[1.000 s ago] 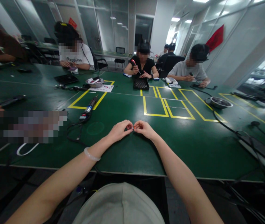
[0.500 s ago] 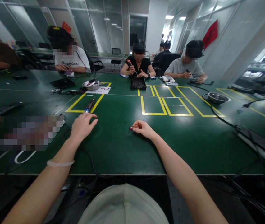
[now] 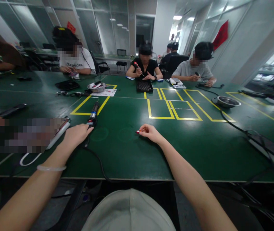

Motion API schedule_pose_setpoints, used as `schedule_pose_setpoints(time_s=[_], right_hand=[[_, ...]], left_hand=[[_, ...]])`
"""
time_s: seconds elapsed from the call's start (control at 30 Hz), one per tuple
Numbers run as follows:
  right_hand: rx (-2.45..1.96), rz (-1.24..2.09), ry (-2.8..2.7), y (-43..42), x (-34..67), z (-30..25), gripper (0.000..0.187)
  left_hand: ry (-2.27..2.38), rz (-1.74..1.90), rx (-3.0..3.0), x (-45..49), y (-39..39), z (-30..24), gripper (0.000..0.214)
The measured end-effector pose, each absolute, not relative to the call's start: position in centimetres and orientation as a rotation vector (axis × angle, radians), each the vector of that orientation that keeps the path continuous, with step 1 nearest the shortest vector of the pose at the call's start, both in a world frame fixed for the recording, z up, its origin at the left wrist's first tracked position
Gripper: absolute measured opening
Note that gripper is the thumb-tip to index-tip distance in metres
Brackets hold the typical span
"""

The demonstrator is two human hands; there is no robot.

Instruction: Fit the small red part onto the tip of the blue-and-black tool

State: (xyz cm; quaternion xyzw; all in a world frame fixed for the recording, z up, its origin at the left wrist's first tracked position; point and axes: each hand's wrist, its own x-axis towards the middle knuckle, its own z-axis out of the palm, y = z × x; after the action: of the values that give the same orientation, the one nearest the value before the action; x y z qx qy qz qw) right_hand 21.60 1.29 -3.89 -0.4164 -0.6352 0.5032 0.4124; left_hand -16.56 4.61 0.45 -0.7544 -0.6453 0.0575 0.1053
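Note:
On the left, my left hand (image 3: 77, 135) lies palm down with its fingers stretched out together, the tips at the rear end of an electric screwdriver (image 3: 94, 112). The screwdriver rests on the green table, its bit pointing away from me, with a black cord (image 3: 99, 163) behind it. A clear bangle is on my left wrist. Near the table's middle, my right hand (image 3: 148, 132) is closed in a pinch on a small red part (image 3: 137, 132) with a pale patch. My fingers hide the rest of that part.
Left of my left hand lies a blurred-out flat item with a white strap (image 3: 29, 160). Yellow tape outlines (image 3: 161, 117) mark the table (image 3: 127, 160). Further off are a bowl of parts (image 3: 96, 86), a black tray (image 3: 145, 86) and a metal bowl (image 3: 227, 101). Several people sit opposite.
My left hand has drawn back to the left from over the screwdriver, uncovering more of its handle. My right hand keeps its pinch on the small red part. The view has shifted slightly.

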Motion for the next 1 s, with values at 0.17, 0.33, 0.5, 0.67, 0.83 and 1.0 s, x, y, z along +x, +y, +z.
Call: schedule_pose_setpoints(time_s=[0.17,0.33,0.5,0.67,0.83,1.0], right_hand=[[-1.060,1.240,-1.581,1.5,21.6,-4.0,0.025],[-1.107,1.138,-1.621,1.7,21.7,-4.2,0.023],[-1.113,1.096,-1.636,1.8,21.8,-4.3,0.022],[-1.118,1.010,-1.645,2.0,22.0,-4.3,0.020],[-1.115,0.939,-1.690,2.2,22.3,-4.6,0.018],[-1.080,1.000,-1.752,2.1,22.2,-4.6,0.018]], left_hand=[[-1.739,0.119,-2.287,-13.9,5.1,0.2,0.049],[-1.685,0.103,-2.321,-9.6,3.5,0.3,0.046],[-1.560,0.058,-2.414,-4.7,1.2,0.6,0.042],[-1.428,0.025,-2.528,-0.3,-1.0,0.8,0.039],[-1.318,-0.008,-2.606,2.1,-2.7,0.7,0.035],[-1.216,-0.058,-2.664,2.6,-3.7,0.3,0.033]])
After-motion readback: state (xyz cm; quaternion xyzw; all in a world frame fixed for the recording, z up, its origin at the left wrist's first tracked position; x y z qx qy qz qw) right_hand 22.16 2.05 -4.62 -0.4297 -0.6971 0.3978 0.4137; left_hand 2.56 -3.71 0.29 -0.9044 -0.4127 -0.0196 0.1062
